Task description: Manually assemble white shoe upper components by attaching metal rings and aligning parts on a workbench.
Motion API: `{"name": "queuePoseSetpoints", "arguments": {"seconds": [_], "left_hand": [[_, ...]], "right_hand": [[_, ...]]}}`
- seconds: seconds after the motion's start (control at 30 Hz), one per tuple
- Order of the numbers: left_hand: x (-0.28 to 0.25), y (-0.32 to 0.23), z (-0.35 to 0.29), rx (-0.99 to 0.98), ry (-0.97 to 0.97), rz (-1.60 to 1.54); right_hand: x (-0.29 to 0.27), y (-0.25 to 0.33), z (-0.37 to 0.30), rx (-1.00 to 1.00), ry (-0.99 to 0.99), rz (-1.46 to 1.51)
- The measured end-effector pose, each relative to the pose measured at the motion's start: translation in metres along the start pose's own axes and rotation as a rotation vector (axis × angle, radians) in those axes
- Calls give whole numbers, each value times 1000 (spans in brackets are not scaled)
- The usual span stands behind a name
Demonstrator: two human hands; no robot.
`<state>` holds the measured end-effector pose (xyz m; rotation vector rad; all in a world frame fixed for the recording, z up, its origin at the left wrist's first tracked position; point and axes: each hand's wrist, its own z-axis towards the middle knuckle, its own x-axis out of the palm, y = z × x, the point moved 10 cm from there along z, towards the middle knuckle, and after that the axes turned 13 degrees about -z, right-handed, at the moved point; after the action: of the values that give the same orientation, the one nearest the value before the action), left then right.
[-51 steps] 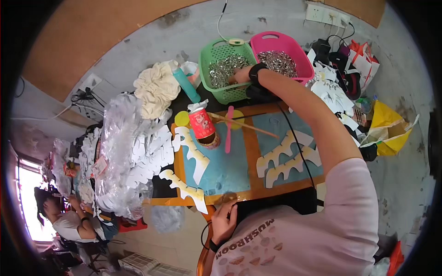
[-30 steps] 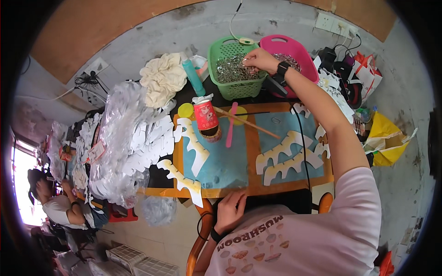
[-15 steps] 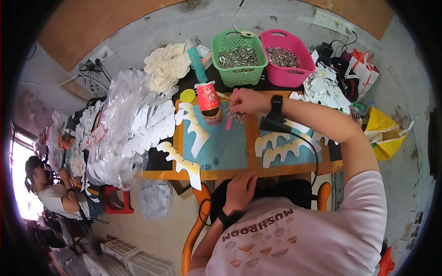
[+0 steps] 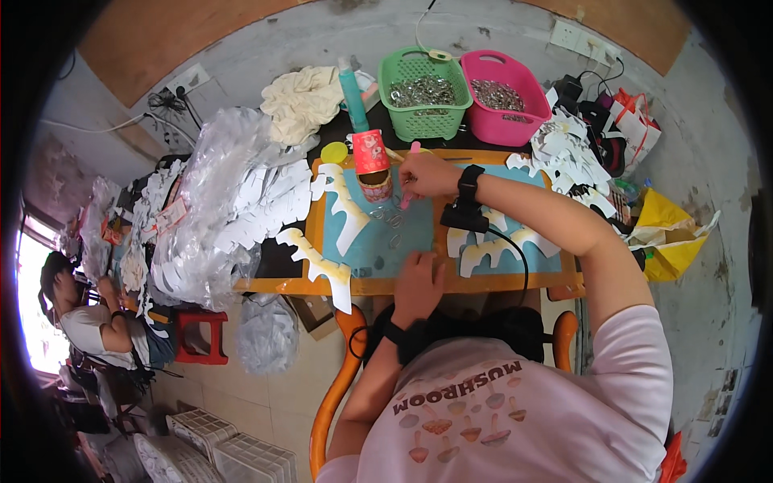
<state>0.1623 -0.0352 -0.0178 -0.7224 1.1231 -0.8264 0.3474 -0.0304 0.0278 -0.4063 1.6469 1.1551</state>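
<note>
While curled, hold unclear, right hand (image 4: 429, 175) with metal rings (image 4: 395, 218) to its lower left.

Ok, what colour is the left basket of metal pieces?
The basket is green; best in head view.

a bunched cream cloth (image 4: 302, 101) lies near the grey wall (image 4: 266, 60). on the right, a yellow bag (image 4: 672, 262) sits near a white-and-red bag (image 4: 636, 129). on the left, a red stool (image 4: 201, 317) stands near a seated person (image 4: 93, 326) and white crates (image 4: 254, 459).
</note>
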Motion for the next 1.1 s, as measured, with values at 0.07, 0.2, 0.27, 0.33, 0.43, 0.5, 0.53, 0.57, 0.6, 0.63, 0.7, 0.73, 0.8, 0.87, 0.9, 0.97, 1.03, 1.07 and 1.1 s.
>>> {"name": "queuePoseSetpoints", "arguments": {"seconds": [0.07, 0.2, 0.27, 0.33, 0.43, 0.5, 0.53, 0.57, 0.6, 0.63, 0.7, 0.73, 0.8, 0.87, 0.9, 0.97, 1.03, 1.07, 1.1], "left_hand": [[2, 10, 2, 47, 63, -46], [-9, 1, 4, 171, 158, -141], [-18, 4, -5, 213, 101, -58], [-26, 3, -12, 213, 56, 35], [-32, 0, -15, 150, 36, 164], [-31, -2, -13, 106, 63, 223], [-31, -3, -12, 88, 71, 245], [-30, -3, -10, 70, 79, 268], [-30, -5, -7, 55, 88, 290], [-37, -10, -2, 57, 34, 283], [-50, -19, 11, 63, -71, 267], [-56, -20, 18, 85, -112, 230], [-66, -21, 30, 127, -194, 156], [-64, -20, 36, 139, -207, 157], [-65, -19, 37, 145, -219, 163], [-67, -14, 36, 134, -229, 181], [-66, -13, 34, 128, -236, 179], [-67, -15, 33, 132, -244, 172], [-66, -17, 34, 138, -252, 163]], "right_hand": [[7, -4, -4, 46, 58, 75], [9, -11, -7, 64, 64, 132], [8, -10, -10, 43, 61, 93], [7, -6, -14, 17, 71, 22], [2, -4, -18, -19, 1, 96], [2, -8, -21, 38, -6, 137], [1, -9, -22, 65, -8, 158], [1, -8, -23, 73, -7, 163], [0, -10, -23, 82, -8, 169], [-1, -11, -23, 90, -10, 174], [-2, -9, -24, 40, -24, 163], [-1, -9, -24, 16, -31, 157], [1, -7, -21, -69, -26, 142], [5, -12, -22, -79, -10, 205], [6, -10, -23, -55, 5, 276], [6, -8, -22, 3, 45, 345], [6, -7, -24, 80, 98, 349], [1, -1, -26, 65, 85, 350], [-4, 3, -28, 51, 70, 348]]}}
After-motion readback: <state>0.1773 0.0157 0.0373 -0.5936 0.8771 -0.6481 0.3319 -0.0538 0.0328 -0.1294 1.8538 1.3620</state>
